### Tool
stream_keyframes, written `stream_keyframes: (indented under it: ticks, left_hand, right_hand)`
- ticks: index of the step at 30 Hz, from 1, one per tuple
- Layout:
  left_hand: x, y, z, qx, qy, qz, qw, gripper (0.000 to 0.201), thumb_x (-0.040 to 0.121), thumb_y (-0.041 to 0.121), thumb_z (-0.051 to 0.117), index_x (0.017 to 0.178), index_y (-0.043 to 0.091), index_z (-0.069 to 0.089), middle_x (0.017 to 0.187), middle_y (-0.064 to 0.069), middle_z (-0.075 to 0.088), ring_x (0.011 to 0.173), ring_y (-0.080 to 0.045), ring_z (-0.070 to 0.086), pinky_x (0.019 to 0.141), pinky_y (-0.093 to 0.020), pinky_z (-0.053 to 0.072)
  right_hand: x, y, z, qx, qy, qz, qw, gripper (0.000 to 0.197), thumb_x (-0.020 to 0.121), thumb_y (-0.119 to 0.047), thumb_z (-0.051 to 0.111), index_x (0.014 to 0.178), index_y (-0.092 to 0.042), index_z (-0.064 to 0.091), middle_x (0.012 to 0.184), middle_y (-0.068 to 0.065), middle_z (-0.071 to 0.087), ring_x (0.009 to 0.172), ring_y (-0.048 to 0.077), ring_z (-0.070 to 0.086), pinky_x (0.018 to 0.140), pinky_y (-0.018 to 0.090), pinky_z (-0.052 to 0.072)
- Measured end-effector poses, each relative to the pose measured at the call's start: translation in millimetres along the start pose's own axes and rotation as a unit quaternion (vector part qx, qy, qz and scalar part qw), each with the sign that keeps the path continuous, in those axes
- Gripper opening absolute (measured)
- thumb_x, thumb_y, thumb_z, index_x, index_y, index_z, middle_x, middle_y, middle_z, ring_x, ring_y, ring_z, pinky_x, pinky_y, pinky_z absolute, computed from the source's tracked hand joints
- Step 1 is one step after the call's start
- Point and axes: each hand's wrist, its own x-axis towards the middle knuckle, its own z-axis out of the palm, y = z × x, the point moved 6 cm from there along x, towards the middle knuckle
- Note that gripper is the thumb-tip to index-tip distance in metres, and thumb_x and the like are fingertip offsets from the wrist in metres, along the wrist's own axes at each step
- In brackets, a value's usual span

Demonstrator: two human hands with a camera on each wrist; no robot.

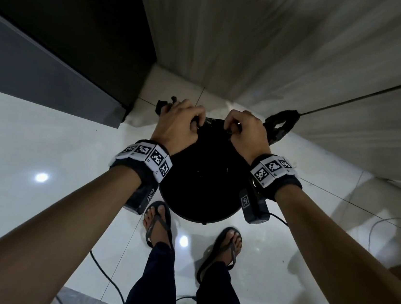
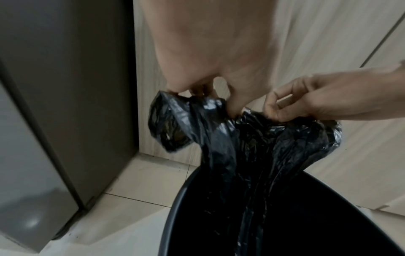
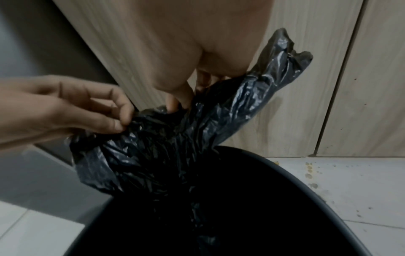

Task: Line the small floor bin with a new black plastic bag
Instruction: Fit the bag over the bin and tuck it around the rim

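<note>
Bin [image 1: 208, 213]: round, black, on the pale tiled floor [image 1: 43, 147] at the centre of the head view, in a corner between a grey appliance [image 1: 40, 66] at 10 o'clock and wood-grain panels [image 1: 283, 48] at 12 to 2 o'clock.
Bag [image 2: 252, 142]: black, crinkled plastic; its lower part hangs down inside the bin, its top is gathered above the far rim at 12 o'clock.
Bag handles: one loop [image 1: 279, 126] sticks out at 1 o'clock past the right hand, the other [image 2: 168, 128] droops at 11 o'clock by the left hand.
Left hand [image 1: 177, 126]: fingers curled, thumb and fingertips pinching the bag's top edge.
Right hand [image 1: 246, 132]: fingers curled, thumb and forefinger pinching the same edge, just beside the left hand, not touching it.
Wrists: each wears a band [image 1: 146, 159] with black-and-white markers.
Feet: in sandals [image 1: 157, 225] at 6 o'clock, just beside the bin.
Cable [image 1: 103, 274]: dark, on the floor at 7 o'clock.
</note>
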Motion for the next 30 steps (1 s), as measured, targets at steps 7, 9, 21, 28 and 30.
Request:
stream_keyframes:
  ticks: [7,9,21,28,30]
  left_hand:
    - [-2,-2,-8,0.001,0.019,-0.052,0.998,0.018,0.093,0.03,0.055,0.094,0.027,0.073,0.104,-0.002,0.071,0.107,-0.027,0.053,0.103,-0.048,0.035]
    - [-2,-1,-9,0.0,0.021,-0.058,0.998,0.014,0.091,0.026,0.061,0.094,0.027,0.075,0.106,0.0,0.073,0.11,-0.025,0.052,0.104,-0.048,0.035]
    - [-10,-8,-2,0.082,-0.069,-0.037,0.994,0.059,0.083,0.017,0.062,0.134,0.042,0.048,0.123,-0.005,0.056,0.125,-0.029,0.039,0.113,-0.055,0.022]
    - [-7,-16,-6,0.093,-0.016,-0.056,0.994,0.044,0.081,0.025,0.068,0.124,0.03,0.059,0.132,-0.002,0.047,0.133,-0.026,0.032,0.119,-0.058,0.005]
    - [-7,-14,-7,0.087,0.003,-0.047,0.995,0.04,0.08,0.025,0.07,0.119,0.027,0.059,0.133,-0.001,0.048,0.136,-0.025,0.031,0.119,-0.061,-0.001]
  right_hand:
    - [-6,-8,-8,0.0,-0.035,0.014,0.999,0.038,0.086,-0.004,0.046,0.101,-0.023,0.075,0.098,0.009,0.064,0.098,0.029,0.06,0.089,0.042,0.049]
    - [-9,-11,-8,-0.017,-0.037,0.009,0.999,0.032,0.088,-0.013,0.05,0.104,-0.026,0.074,0.1,0.01,0.065,0.1,0.03,0.06,0.091,0.044,0.049]
    - [-16,-3,0,-0.188,-0.115,-0.043,0.974,0.079,0.077,-0.035,0.07,0.143,-0.054,0.03,0.109,0.007,0.046,0.079,0.033,0.062,0.077,0.039,0.054]
    - [-13,10,3,-0.135,-0.12,-0.014,0.983,0.068,0.081,-0.037,0.069,0.14,-0.045,0.037,0.123,0.004,0.057,0.116,0.029,0.055,0.103,0.05,0.039]
    - [-10,16,0,-0.005,-0.078,0.036,0.996,0.039,0.085,-0.03,0.066,0.12,-0.041,0.057,0.102,-0.003,0.066,0.102,0.024,0.063,0.095,0.045,0.048]
